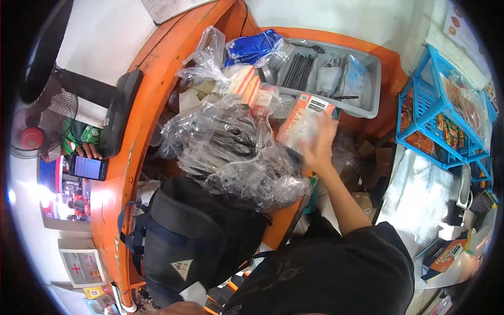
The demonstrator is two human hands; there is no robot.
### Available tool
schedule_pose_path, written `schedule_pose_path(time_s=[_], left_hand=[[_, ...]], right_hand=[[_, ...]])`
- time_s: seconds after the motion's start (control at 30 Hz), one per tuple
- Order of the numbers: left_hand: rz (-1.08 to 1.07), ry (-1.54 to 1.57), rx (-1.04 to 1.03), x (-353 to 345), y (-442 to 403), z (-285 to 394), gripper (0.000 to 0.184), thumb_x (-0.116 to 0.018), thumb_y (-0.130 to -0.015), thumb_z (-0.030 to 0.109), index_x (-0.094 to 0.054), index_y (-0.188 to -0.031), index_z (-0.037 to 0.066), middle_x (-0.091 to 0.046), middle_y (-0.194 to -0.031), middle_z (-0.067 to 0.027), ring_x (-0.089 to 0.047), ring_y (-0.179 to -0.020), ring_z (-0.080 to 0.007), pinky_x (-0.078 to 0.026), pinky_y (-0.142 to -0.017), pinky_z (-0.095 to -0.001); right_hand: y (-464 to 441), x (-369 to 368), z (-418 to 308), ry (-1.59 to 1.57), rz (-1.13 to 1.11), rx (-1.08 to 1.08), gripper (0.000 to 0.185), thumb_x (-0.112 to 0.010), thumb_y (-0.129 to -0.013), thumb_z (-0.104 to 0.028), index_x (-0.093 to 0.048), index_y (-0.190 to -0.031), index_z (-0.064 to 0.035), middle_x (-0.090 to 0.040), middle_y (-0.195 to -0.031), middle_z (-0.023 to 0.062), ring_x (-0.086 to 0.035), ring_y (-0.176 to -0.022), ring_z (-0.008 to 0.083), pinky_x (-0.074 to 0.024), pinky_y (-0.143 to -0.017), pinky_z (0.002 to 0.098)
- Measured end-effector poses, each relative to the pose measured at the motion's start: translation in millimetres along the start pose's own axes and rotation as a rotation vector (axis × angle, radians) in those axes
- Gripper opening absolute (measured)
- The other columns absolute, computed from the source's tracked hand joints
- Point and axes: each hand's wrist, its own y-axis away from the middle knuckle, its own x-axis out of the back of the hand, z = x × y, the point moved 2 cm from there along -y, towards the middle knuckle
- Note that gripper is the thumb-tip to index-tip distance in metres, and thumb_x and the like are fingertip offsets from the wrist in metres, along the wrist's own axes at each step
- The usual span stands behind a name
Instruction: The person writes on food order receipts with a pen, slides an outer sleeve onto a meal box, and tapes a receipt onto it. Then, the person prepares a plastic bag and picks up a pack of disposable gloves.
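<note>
My right hand point(317, 143) reaches over an orange-and-white carton point(311, 104), its fingers blurred against whitish material at the carton's opening. Whether they grip anything cannot be made out. Only part of my left hand point(181, 308) shows at the bottom edge, with a white slip of paper point(195, 293) sticking up from it. A dark backpack point(194, 236) lies just above that hand. Left of the carton, clear plastic bags point(231, 142) hold black items.
Behind stands a grey divided tray point(371, 105) with black straws point(298, 72). A blue basket rack point(420, 123) with sachets is at right, above clear plastic bags point(417, 191). Across the orange counter point(128, 178), another person's hand point(88, 151) holds a phone point(89, 168) near a fan point(34, 134).
</note>
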Motion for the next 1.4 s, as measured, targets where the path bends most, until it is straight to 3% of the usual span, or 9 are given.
schedule_pose_path(time_s=[0.07, 0.2, 0.47, 0.57, 0.67, 0.87, 0.97, 1.17, 1.4], left_hand=[[0.012, 0.064, -0.034, -10.6, 3.2, -2.6, 0.033, -0.056, -0.082, 0.028, -0.054, -0.098, -0.001, -0.060, -0.077, -0.0143, -0.058, -0.065, -0.0270, -0.044, -0.058, -0.0360], [0.003, 0.208, -0.135, -39.1, 8.4, -13.4, 0.032, -0.055, -0.084, 0.029, -0.054, -0.096, -0.001, -0.060, -0.076, -0.0141, -0.057, -0.064, -0.0264, -0.044, -0.057, -0.0355], [0.138, 0.733, -0.436, -124.2, 15.4, -57.6, 0.032, -0.053, -0.089, 0.032, -0.053, -0.092, 0.000, -0.059, -0.073, -0.0137, -0.057, -0.061, -0.0250, -0.044, -0.056, -0.0344], [0.617, 0.721, -0.379, -167.5, -3.4, -99.8, 0.049, -0.027, -0.097, 0.049, -0.044, -0.092, 0.004, -0.054, -0.063, -0.0123, -0.053, -0.053, -0.0209, -0.044, -0.050, -0.0318], [0.421, 1.108, -0.451, -199.7, -41.1, -114.2, 0.029, -0.039, -0.098, 0.035, -0.045, -0.107, 0.008, -0.047, -0.071, -0.0059, -0.048, -0.060, -0.0173, -0.042, -0.059, -0.0292], [0.436, 1.458, -0.147, -258.7, -81.6, -28.2, 0.022, -0.044, -0.098, 0.025, -0.047, -0.110, 0.007, -0.048, -0.077, -0.0046, -0.049, -0.064, -0.0139, -0.043, -0.060, -0.0272], [-0.204, 1.500, -0.580, -274.9, -110.6, -26.8, 0.017, -0.043, -0.098, 0.019, -0.046, -0.108, 0.007, -0.043, -0.072, -0.0027, -0.042, -0.059, -0.0100, -0.038, -0.056, -0.0235], [-0.183, 1.278, -0.304, -419.8, -103.1, 115.9, 0.016, -0.039, -0.098, 0.017, -0.047, -0.108, 0.007, -0.039, -0.067, -0.0004, -0.037, -0.056, -0.0096, -0.034, -0.054, -0.0232], [-0.951, 1.350, -0.448, -651.2, -132.5, 260.7, 0.019, -0.041, -0.097, 0.023, -0.052, -0.097, 0.008, -0.053, -0.071, -0.0027, -0.049, -0.060, -0.0172, -0.041, -0.057, -0.0280]], right_hand=[[15.8, 5.7, 25.3, -0.075, 0.499, -0.203, 0.048, -0.063, -0.079, -0.027, -0.052, -0.118, -0.0014, -0.047, -0.124, 0.0198, -0.041, -0.118, 0.0368, -0.0240, -0.103, 0.0504], [44.2, -28.8, 91.9, -0.212, 0.075, -0.800, 0.046, -0.056, -0.087, -0.033, -0.050, -0.116, 0.0015, -0.050, -0.116, 0.0172, -0.049, -0.105, 0.0264, -0.0374, -0.093, 0.0356], [87.6, 92.0, -31.5, -0.421, 0.008, -0.557, 0.025, -0.059, -0.088, -0.023, -0.054, -0.101, -0.0021, -0.053, -0.093, 0.0076, -0.053, -0.092, 0.0165, -0.0450, -0.080, 0.0319], [148.1, 154.6, -113.6, -0.915, -0.595, -0.444, 0.034, -0.058, -0.091, -0.033, -0.052, -0.109, -0.0046, -0.053, -0.102, 0.0021, -0.050, -0.096, 0.0125, -0.0435, -0.083, 0.0296], [196.9, 204.5, -174.9, -0.743, -0.977, -0.294, 0.041, -0.058, -0.090, -0.034, -0.054, -0.111, 0.0015, -0.060, -0.104, 0.0133, -0.057, -0.091, 0.0204, -0.0450, -0.075, 0.0324], [236.8, 292.7, -191.8, -0.408, -0.703, -0.405, 0.026, -0.051, -0.090, -0.020, -0.058, -0.090, 0.0054, -0.060, -0.076, 0.0207, -0.060, -0.070, 0.0323, -0.0449, -0.066, 0.0418], [252.3, 350.3, -196.7, -0.327, -0.614, -0.473, 0.024, -0.050, -0.090, -0.018, -0.058, -0.088, 0.0042, -0.059, -0.074, 0.0219, -0.059, -0.071, 0.0346, -0.0448, -0.067, 0.0432], [303.8, 480.4, -193.3, -0.094, -0.193, -0.499, 0.023, -0.046, -0.092, -0.016, -0.058, -0.091, 0.0025, -0.059, -0.072, 0.0236, -0.058, -0.068, 0.0376, -0.0449, -0.066, 0.0444], [464.1, 722.7, -158.5, 0.302, -0.048, -0.722, 0.020, -0.047, -0.091, -0.018, -0.054, -0.084, -0.0003, -0.060, -0.069, 0.0144, -0.058, -0.065, 0.0282, -0.0458, -0.066, 0.0384]])
